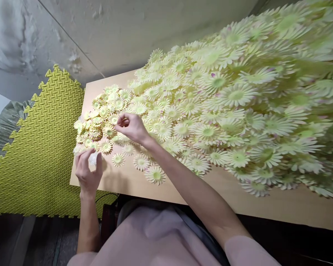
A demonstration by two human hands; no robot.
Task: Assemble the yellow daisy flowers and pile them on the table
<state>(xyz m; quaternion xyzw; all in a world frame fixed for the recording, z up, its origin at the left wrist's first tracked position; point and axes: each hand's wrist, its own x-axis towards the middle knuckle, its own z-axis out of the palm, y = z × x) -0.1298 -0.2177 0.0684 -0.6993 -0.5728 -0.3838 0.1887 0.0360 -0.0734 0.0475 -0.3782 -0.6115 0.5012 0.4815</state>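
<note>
My left hand [88, 170] is at the table's near left corner, its fingers curled and the thumb raised. Between thumb and fingers shows a small translucent white thing [93, 159], whose kind I cannot make out. My right hand [133, 128] hovers over the artificial flowers with thumb and forefinger pinched together. Whatever is in that pinch, if anything, is too small to tell. Just left of those fingertips lies a cream artificial flower head [109, 131]. A loose flower head [118, 159] rests on the wood between the two hands.
A big heap of pale yellow-green artificial flower heads [208, 131] covers most of the wooden table [144, 187]. Smaller flowers [107, 107] cluster at its left end. Yellow interlocking foam mats [44, 147] stand left of the table. Behind it rises a worn grey wall [127, 33].
</note>
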